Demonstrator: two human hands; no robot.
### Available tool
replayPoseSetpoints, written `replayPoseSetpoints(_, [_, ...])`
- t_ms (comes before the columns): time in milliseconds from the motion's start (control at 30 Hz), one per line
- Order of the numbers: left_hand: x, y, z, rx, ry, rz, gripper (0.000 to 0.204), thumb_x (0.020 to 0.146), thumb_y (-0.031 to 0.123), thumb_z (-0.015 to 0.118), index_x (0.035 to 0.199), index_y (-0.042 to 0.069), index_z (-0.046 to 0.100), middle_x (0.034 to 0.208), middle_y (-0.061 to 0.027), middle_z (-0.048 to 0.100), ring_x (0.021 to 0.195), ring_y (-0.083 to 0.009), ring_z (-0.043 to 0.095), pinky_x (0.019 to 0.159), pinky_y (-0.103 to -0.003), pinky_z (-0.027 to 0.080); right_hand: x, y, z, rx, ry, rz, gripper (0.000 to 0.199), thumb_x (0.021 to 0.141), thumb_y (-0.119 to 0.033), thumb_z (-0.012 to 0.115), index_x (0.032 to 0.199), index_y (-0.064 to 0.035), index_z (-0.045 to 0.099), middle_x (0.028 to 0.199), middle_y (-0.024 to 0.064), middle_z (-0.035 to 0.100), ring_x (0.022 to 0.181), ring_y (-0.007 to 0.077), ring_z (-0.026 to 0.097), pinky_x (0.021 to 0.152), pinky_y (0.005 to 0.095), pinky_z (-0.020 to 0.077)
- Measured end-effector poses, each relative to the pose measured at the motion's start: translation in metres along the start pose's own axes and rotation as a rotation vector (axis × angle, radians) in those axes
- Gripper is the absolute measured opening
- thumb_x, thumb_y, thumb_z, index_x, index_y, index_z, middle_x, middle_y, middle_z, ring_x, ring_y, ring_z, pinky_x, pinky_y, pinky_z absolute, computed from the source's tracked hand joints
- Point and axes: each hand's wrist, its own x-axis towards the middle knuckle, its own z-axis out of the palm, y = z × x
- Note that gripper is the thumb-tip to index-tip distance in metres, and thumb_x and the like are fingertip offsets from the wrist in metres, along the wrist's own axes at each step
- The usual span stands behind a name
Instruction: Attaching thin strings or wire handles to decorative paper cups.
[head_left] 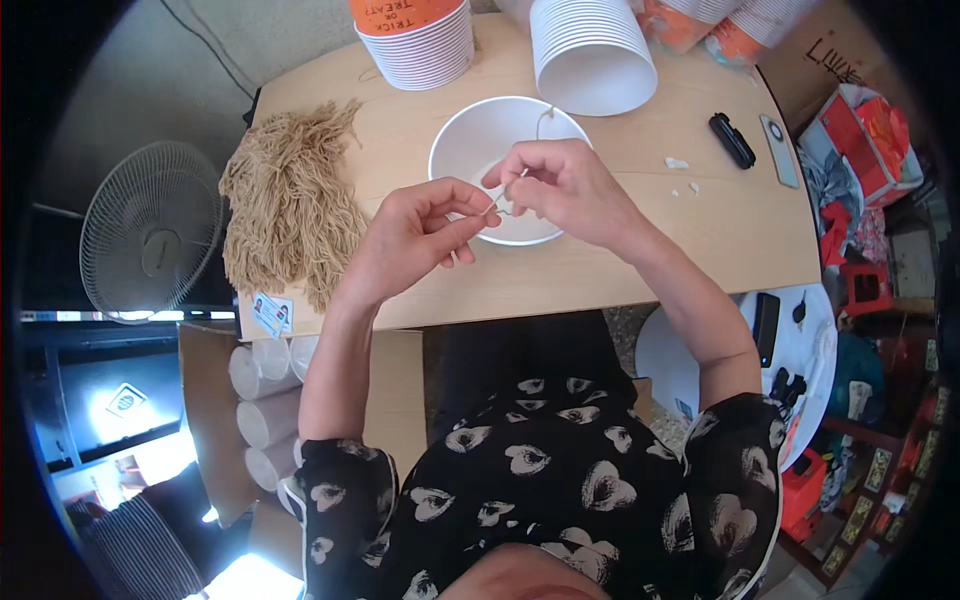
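Note:
A white paper bucket (455, 140) stands on the table under my hands, its open mouth facing up. A thin tan cord (541, 124) hangs at its far right rim and runs down toward my fingers. My left hand (420, 228) pinches the cord near its end, over the bucket's mouth. Right beside it, my right hand (575, 190) also grips the cord between thumb and fingers, with a small loop showing between the two hands. Whether a knot is there is too small to tell. To the left lies a big heap of tan cords (290, 200).
Nested white buckets (590, 60) lie at the far side, beside another stack with an orange outer bucket (410, 15). A black case (732, 140), a phone (779, 150) and white scraps (677, 163) are on the right. Cards (270, 313) rest at the near left edge; a fan (152, 230) stands beyond.

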Motion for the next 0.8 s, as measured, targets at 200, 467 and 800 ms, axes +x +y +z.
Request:
replayPoseSetpoints(200, [-0.001, -0.009, 0.002, -0.136, 0.04, -0.003, 0.024, 0.094, 0.001, 0.066, 0.118, 0.002, 0.063, 0.108, -0.0069, 0.073, 0.064, -0.005, 0.063, 0.055, -0.017, 0.046, 0.004, -0.016, -0.007, 0.087, -0.19, 0.156, 0.013, 0.09, -0.01, 0.057, 0.081, -0.0019, 0.06, 0.073, 0.0037, 0.067, 0.055, 0.0059, 0.053, 0.049, 0.022, 0.0405])
replayPoseSetpoints(467, [-0.005, -0.006, 0.001, -0.13, 0.024, -0.026, 0.026, 0.095, 0.003, 0.065, 0.12, 0.001, 0.063, 0.109, -0.009, 0.073, 0.064, -0.0062, 0.063, 0.055, -0.018, 0.047, 0.0, -0.015, -0.014, 0.167, -0.123, 0.125, 0.013, 0.089, -0.009, 0.056, 0.079, -0.0037, 0.061, 0.065, 0.0018, 0.061, 0.047, 0.0031, 0.044, 0.044, 0.0211, 0.0306])
replayPoseSetpoints(800, [-0.006, -0.016, 0.003, -0.188, 0.086, 0.004, 0.017, 0.096, 0.01, 0.069, 0.111, 0.003, 0.07, 0.096, -0.0061, 0.075, 0.062, -0.0058, 0.062, 0.053, -0.018, 0.044, 0.005, -0.011, -0.011, 0.162, -0.101, 0.036, 0.006, 0.086, -0.005, 0.062, 0.082, -0.0021, 0.066, 0.063, -0.0003, 0.058, 0.05, 0.0011, 0.044, 0.045, 0.0199, 0.0296])
